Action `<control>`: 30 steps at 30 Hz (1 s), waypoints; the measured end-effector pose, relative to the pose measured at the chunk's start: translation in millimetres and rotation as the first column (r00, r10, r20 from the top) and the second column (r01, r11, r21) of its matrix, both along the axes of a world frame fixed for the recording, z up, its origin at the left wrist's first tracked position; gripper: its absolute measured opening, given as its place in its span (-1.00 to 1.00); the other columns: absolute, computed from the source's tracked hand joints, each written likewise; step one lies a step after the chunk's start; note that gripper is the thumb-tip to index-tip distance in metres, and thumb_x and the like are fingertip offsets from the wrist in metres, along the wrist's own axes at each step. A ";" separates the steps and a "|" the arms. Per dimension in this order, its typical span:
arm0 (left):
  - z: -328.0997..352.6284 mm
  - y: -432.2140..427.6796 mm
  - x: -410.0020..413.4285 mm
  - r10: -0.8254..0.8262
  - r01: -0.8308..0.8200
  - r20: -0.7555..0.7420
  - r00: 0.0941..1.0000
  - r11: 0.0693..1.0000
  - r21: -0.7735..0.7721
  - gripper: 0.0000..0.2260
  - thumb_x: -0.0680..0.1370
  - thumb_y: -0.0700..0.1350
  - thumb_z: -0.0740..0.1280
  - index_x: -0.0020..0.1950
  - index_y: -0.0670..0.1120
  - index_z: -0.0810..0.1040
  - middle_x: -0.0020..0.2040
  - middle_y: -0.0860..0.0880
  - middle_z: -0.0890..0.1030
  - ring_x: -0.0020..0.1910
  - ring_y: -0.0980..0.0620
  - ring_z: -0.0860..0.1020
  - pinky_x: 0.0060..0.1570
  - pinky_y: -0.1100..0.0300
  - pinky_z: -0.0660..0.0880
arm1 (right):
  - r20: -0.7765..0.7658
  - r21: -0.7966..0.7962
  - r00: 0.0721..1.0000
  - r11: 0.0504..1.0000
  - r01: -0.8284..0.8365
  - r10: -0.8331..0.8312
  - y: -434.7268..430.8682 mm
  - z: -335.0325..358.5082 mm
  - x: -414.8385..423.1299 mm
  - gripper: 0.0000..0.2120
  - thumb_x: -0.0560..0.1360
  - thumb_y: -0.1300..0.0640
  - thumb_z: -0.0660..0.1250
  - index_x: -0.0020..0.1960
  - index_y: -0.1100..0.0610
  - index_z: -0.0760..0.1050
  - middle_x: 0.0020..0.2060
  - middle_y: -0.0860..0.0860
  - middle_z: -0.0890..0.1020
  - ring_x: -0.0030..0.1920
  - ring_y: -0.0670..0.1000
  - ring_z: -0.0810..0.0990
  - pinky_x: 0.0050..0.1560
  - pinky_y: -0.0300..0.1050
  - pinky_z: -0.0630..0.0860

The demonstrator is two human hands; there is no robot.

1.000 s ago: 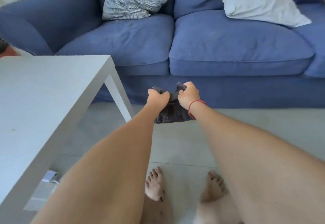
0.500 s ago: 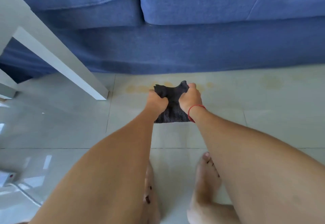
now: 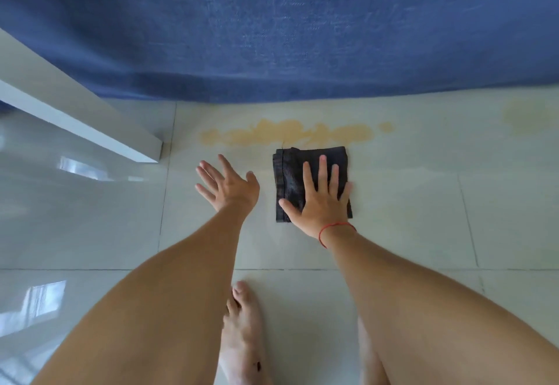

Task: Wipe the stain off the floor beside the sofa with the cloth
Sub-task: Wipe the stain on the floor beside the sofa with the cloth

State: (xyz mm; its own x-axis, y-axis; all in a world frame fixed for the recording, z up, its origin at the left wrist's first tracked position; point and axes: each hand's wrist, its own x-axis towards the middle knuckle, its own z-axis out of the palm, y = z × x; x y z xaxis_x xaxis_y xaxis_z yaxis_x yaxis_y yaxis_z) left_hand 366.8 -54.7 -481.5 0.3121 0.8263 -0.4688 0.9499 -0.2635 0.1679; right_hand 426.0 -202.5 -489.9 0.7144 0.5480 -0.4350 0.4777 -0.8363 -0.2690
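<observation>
Right hand [image 3: 320,200] lies flat, fingers spread, palm pressing the dark folded cloth [image 3: 290,172] onto the floor [image 3: 408,203]; nothing is pinched, the cloth is only held down. Left hand [image 3: 228,185] is open and empty, fingers splayed, beside the cloth on its left and apart from it; whether it touches the tile I cannot tell. The yellowish stain [image 3: 287,135] runs as a long band just beyond the fingertips of the right hand, the far edge of the cloth at or barely short of its near margin. Beyond the stain stands the blue sofa [image 3: 287,36]. A white table leg [image 3: 121,139] meets the floor beyond and left of the left hand. A fainter yellow patch [image 3: 526,113] sits well off to the right of the right hand. Judgement: wiping not yet begun, stain looks whole. Risks: the tile is glossy, so a flat palm may slide over the cloth or the fold may bunch and ride up; a straight push away from the body could smear residue toward the sofa's base fabric; a long sideways sweep could knock the table leg; one pass may miss the band's ends and the separate patch. A red string [image 3: 334,228] circles the right wrist. No brand, label or legible writing visible anywhere.
</observation>
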 end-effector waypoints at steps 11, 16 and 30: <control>-22.3 0.7 -0.3 0.054 -0.050 0.017 0.998 0.980 -0.193 -0.30 0.59 0.27 -0.07 0.54 0.04 -0.40 0.53 -0.05 -0.44 0.51 -0.06 -0.42 0.43 -0.09 -0.39 | 0.164 0.028 0.986 1.000 -0.006 0.001 13.5 -29.8 -2.0 -0.33 0.53 -0.29 -0.09 0.55 -0.04 -0.06 0.56 0.10 -0.09 0.55 0.21 -0.14 0.46 0.24 -0.24; -19.9 3.2 -3.5 0.036 -0.028 0.031 0.999 0.972 -0.232 -0.30 0.59 0.26 -0.05 0.55 0.04 -0.38 0.53 -0.05 -0.43 0.51 -0.06 -0.41 0.43 -0.09 -0.38 | 0.183 0.062 0.983 0.998 0.020 -0.031 -13.8 -30.0 13.8 -0.42 0.54 -0.17 -0.16 0.53 -0.05 0.11 0.55 -0.03 0.11 0.54 0.10 0.07 0.50 0.15 -0.04; -27.2 7.3 -2.1 -0.005 0.000 -0.023 1.000 0.975 -0.223 -0.30 0.59 0.28 -0.08 0.55 0.02 -0.38 0.54 -0.09 -0.42 0.52 -0.12 -0.39 0.44 -0.15 -0.33 | 0.166 0.114 0.966 0.977 0.180 -0.198 53.3 -36.3 34.0 -0.49 0.63 -0.09 -0.07 0.55 -0.06 -0.04 0.56 -0.14 -0.06 0.54 0.20 -0.21 0.44 0.30 -0.30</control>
